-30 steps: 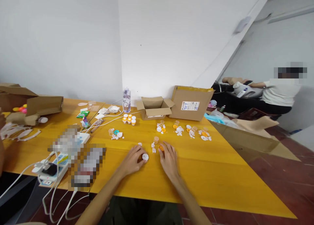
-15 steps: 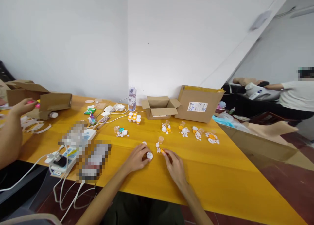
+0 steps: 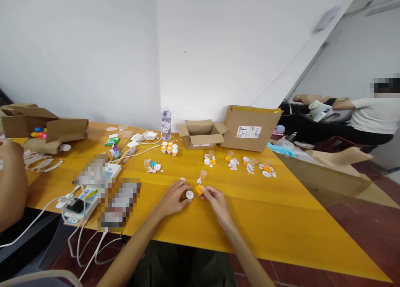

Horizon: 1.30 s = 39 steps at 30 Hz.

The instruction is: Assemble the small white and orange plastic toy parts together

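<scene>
My left hand (image 3: pixel 173 198) rests on the yellow table (image 3: pixel 281 220) and pinches a small white round cap (image 3: pixel 189 195) between its fingertips. Just to its right, my right hand (image 3: pixel 215 199) grips a small orange round piece (image 3: pixel 199 189), held close to the white cap. Small white gear-like parts (image 3: pixel 198 180) and a clear little cup (image 3: pixel 203 174) lie just beyond my fingers. Farther back sit several small heaps of orange and white parts (image 3: pixel 231 163) and a teal piece (image 3: pixel 153 164).
Two open cardboard boxes (image 3: pixel 201 133) (image 3: pixel 251 127) and a water bottle (image 3: pixel 166 123) stand at the back. A power strip with white cables (image 3: pixel 79 197) lies left. Another person's arm (image 3: pixel 11 182) is at the far left; a seated person (image 3: pixel 371 116) is at right.
My right hand has picked the orange piece off the table and brought it toward the white cap in my left hand. The person at the left pulled their arm back.
</scene>
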### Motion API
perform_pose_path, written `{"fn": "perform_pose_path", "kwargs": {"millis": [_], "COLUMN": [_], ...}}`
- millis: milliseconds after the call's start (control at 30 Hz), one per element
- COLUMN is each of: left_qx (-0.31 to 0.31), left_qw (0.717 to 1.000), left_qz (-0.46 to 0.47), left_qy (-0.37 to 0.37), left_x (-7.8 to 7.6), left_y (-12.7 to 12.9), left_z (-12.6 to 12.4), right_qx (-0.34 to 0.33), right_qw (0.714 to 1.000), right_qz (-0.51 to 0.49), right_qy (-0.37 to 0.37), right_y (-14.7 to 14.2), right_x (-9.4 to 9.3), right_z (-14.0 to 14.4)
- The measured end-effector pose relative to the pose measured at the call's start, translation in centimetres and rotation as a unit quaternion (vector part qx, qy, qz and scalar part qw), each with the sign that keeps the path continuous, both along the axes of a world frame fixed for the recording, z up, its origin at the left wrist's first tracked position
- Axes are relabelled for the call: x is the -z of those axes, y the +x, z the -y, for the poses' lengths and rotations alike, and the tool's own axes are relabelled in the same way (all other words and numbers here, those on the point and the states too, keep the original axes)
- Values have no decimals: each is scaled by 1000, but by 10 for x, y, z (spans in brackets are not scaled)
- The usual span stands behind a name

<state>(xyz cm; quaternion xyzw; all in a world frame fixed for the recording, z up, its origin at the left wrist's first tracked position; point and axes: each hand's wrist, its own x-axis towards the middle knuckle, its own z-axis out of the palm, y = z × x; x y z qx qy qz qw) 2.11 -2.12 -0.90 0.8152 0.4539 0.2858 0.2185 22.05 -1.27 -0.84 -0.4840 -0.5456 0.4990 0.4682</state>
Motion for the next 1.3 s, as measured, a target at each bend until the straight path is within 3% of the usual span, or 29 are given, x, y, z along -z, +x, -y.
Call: {"fn": "perform_pose_path", "kwargs": {"millis": [167, 467, 667, 1300], "left_qx": [-8, -3, 0, 14], "left_qw": [1000, 998, 998, 999], "left_qz": [22, 58, 65, 51], "left_qy": [-5, -15, -13, 5], "left_x": [4, 1, 2, 2], "left_y": [1, 2, 2, 2], "left_z": [-2, -2, -3, -4], "right_qx": [-11, 29, 17, -4], "right_qw": [1000, 992, 979, 965], "right_qz": [14, 30, 87, 149], "right_qy": [8, 116, 184, 215], "right_y": [0, -23, -26, -28], "right_x": [1, 10, 11, 14], "right_z": [-1, 12, 15, 15]}}
